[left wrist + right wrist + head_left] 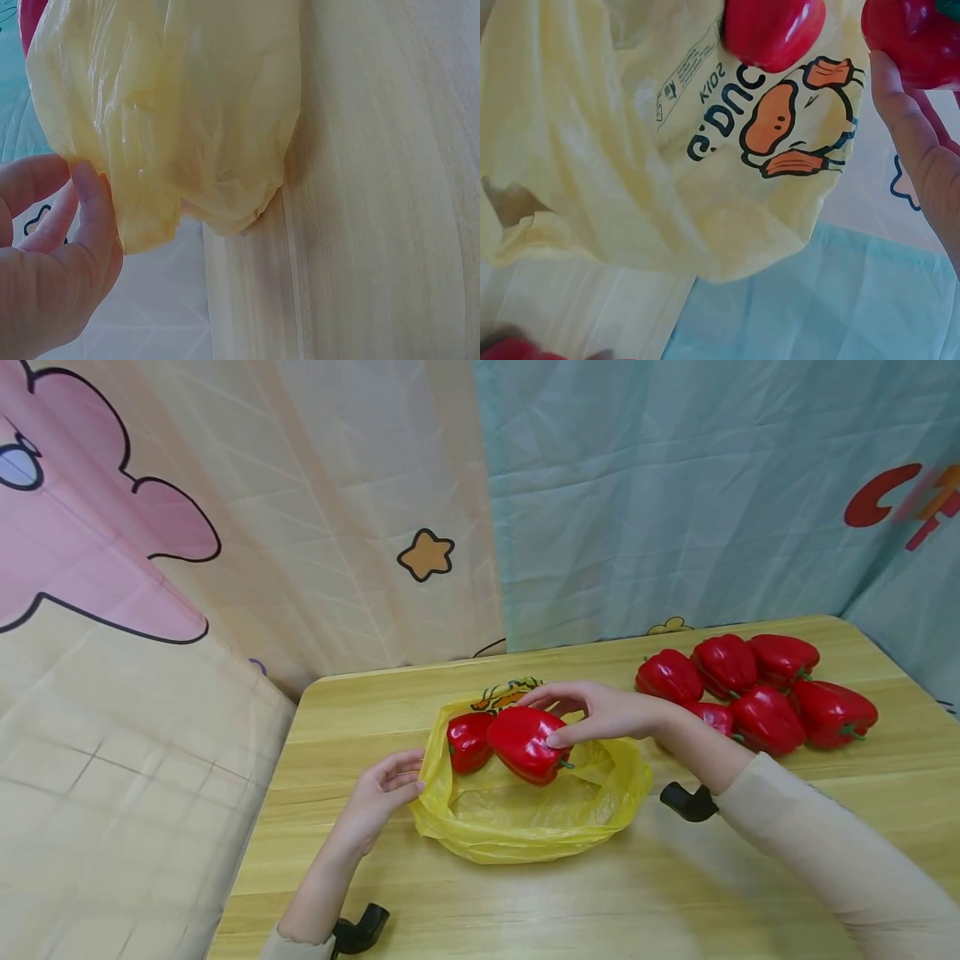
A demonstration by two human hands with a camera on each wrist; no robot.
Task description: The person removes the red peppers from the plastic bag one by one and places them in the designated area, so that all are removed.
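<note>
A yellow plastic bag (pixel 517 846) with its mouth spread wide lies on the table. My left hand (pixel 384 793) pinches the bag's left rim between thumb and fingers; the left wrist view shows the thin film (pixel 142 150) at the fingertips. Over the bag's opening, my right hand (pixel 611 714) grips a glossy red bell pepper (pixel 522 745), its green stem pointing to the lower right. Another red bell pepper (pixel 468 745) sits inside the bag, toward its left side. Printed cartoon figures and letters show on the bag in the right wrist view.
Several more red bell peppers (pixel 767 720) lie in a cluster on the right of the wooden table (pixel 600 902). Printed curtains (pixel 637 485) hang along the table's back edge. A black fitting (pixel 688 802) is worn at each wrist.
</note>
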